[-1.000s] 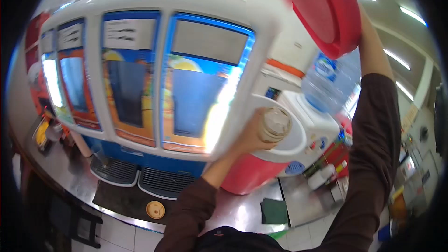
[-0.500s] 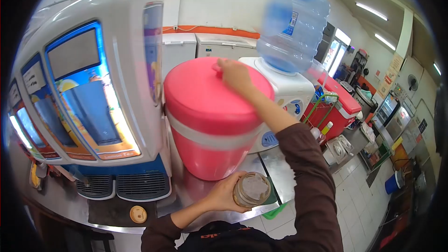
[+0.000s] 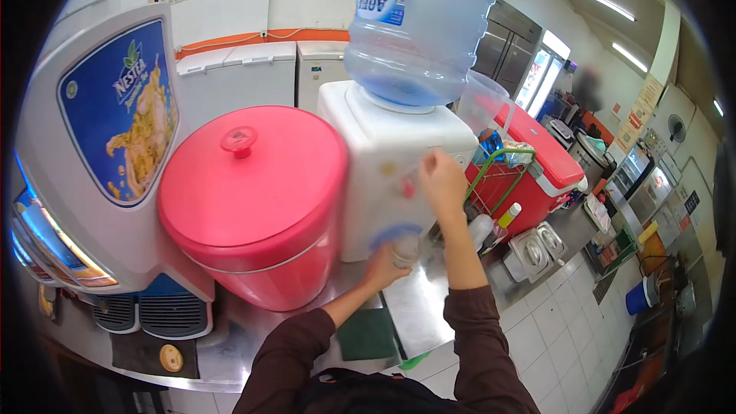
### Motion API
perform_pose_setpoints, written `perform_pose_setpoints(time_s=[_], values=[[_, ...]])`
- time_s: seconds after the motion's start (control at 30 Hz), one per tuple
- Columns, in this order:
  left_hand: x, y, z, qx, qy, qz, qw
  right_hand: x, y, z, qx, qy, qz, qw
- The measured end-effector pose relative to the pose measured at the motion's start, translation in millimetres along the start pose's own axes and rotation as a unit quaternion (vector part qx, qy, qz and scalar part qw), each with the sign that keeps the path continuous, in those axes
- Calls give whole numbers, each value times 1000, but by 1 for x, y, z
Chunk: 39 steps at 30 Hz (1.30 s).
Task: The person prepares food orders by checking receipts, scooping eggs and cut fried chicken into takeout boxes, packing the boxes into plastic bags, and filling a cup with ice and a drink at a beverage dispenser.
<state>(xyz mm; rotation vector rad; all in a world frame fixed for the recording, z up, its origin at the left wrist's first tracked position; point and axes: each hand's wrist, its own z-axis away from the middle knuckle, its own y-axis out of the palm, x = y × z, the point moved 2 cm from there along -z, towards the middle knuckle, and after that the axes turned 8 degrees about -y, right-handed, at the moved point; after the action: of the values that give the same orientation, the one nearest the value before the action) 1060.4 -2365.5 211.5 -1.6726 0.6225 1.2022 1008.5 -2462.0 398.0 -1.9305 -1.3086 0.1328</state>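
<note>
My left hand [image 3: 379, 267] is wrapped round a clear drinking glass [image 3: 406, 251], held low before the white water dispenser [image 3: 364, 176]. The glass is blurred, so its contents do not show well. Raised by the dispenser's front is my right hand [image 3: 445, 184], its fingers curled in and nothing visible in them. Close to it are a red spot [image 3: 409, 187] and a yellowish one on the panel, both smeared. A large blue-tinted water bottle [image 3: 429, 38] stands upside down on the dispenser. Left of this sits a pink drum [image 3: 253, 207], its lid on.
A drinks machine [image 3: 115, 107] stands at the left. On the steel counter lie a green cloth [image 3: 366, 334] and a round beige lid [image 3: 171, 357]. Rightward are a green wire rack [image 3: 491, 172], a red cooler box [image 3: 548, 153] and lidded steel containers [image 3: 529, 253].
My right hand has let go of the pink lid's knob and moved right to the dispenser. My left hand has carried the glass forward towards the dispenser, and my view has turned right.
</note>
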Motion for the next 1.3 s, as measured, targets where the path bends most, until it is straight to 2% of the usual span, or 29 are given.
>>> perform_pose_setpoints(time_s=[0.03, 0.17, 0.2, 0.27, 0.3, 0.37, 0.4, 0.47, 0.5, 0.57, 0.7, 0.77, 1.1, 1.17, 1.3], values=[[11, 17, -19, -29, 9, -3, 1000, -41, 9, 7, 4, -9, 102, 995], [9, 55, -73, -80, 35, 0, 996, -99, 36, 18, 6, -40, 147, 988], [16, 67, -85, -78, 34, 0, 996, -106, 41, 17, 3, -65, 126, 990], [20, 80, -101, -148, 115, -22, 982, -115, 41, 21, -30, -98, 65, 993], [21, 85, -105, -147, 113, -22, 982, -123, 44, 24, -28, -96, 64, 993], [18, 90, -110, -149, 117, -2, 982, -134, 45, 30, -130, -74, -66, 987], [15, 90, -109, -149, 114, -3, 982, -134, 46, 34, -127, -73, -68, 987], [13, 92, -109, -123, 69, 45, 989, -138, 50, 44, -124, 136, -266, 946], [14, 95, -113, -125, 67, 45, 989, -139, 54, 43, -122, 136, -268, 946], [13, 94, -113, -149, 75, 32, 985, -143, 62, 44, -173, 134, -348, 912], [3, 91, -114, -187, 54, 45, 980, -150, 66, 46, -133, 155, -357, 911], [4, 90, -116, -200, 92, 11, 975, -150, 67, 45, -166, 115, -355, 913], [10, 88, -115, -213, 88, 6, 973, -155, 71, 46, -162, 123, -387, 899], [10, 86, -115, -206, 112, 18, 972, -153, 71, 46, -164, 128, -390, 897], [15, 90, -114, -229, 89, -12, 969, -156, 74, 47, -159, 130, -395, 896]])
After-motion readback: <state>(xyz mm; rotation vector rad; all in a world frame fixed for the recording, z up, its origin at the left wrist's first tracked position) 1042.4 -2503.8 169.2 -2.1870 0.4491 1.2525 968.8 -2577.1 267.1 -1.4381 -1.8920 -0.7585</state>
